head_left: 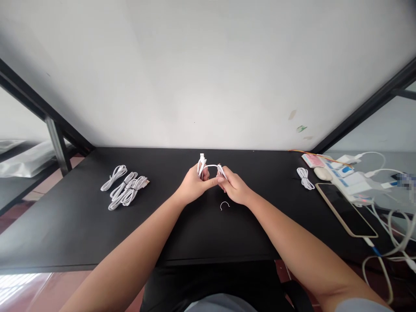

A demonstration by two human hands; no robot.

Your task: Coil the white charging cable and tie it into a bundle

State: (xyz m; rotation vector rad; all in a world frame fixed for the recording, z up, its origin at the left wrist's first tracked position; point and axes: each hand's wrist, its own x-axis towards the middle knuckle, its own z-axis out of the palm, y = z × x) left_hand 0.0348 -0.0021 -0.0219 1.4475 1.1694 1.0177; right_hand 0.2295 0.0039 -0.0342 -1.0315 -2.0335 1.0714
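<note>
Both hands are engaged above the middle of the table (201, 242): we find the left hand (192, 184) curled around one part of a white cable (212, 165) and the right hand (236, 187) pinching another, both grips narrow. Our left thumb reaches across towards the right fingers; whether the two actually touch we cannot tell. The cable's plug (202, 156) points upward above the left hand, and a short span of cord bridges the gap between the fists. Just below the hands, we note a thin white strip (224, 202) lying loose in a curve on the tabletop. To our left lie several coiled cables (130, 189), at least one of them bound with a dark band; to our right, one more white bundle (304, 178) rests near a phone (346, 209) and a crowded power strip (341, 172). We judge the step in hand to be working the cable's loops between the two hands, with the coil not yet laid down. In our assessment, the next move calls for a steady left grip on the loops while the right hand manages the joining cord, so that nothing slips or tangles.
</note>
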